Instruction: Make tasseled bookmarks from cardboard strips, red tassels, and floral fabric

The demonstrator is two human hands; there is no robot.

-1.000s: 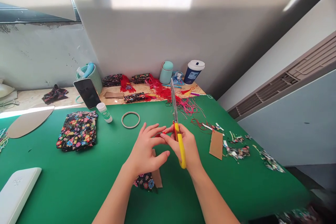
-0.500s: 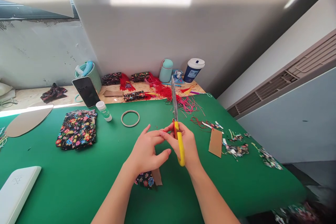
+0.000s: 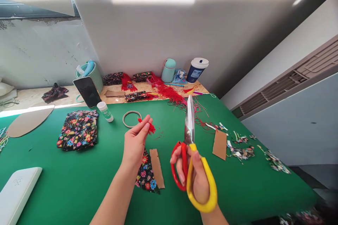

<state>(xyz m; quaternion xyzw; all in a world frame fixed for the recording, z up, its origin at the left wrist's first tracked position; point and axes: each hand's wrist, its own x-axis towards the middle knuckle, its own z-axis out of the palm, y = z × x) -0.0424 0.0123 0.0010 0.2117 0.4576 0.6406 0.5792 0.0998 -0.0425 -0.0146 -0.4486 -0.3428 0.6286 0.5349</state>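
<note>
Between the fingertips of my left hand (image 3: 136,144) is a small red tassel (image 3: 151,128), its threads fanning out to the right. My right hand (image 3: 199,179) grips a pair of scissors (image 3: 189,126) by its red and yellow handles, blades together and pointing up and away. Partly hidden below my left hand lies a piece of black floral fabric (image 3: 148,175), with a narrow cardboard strip (image 3: 157,168) along its right side. Tiny red thread bits lie on the green mat (image 3: 169,204) between my hands. Just beyond my left hand rests a ring (image 3: 126,115).
Folded floral fabric (image 3: 77,130), a glue stick (image 3: 105,111) and a leaning phone (image 3: 87,92) stand left. Red threads (image 3: 169,93), a flask (image 3: 168,71) and a paper cup (image 3: 197,70) line the back. Cardboard (image 3: 219,145) and fabric scraps (image 3: 241,152) lie right; a white power bank (image 3: 21,193) sits front left.
My hands have moved apart. The left, holding the red tassel, went left and up; the right drew back to the right with the scissors, now gripped through the handles.
</note>
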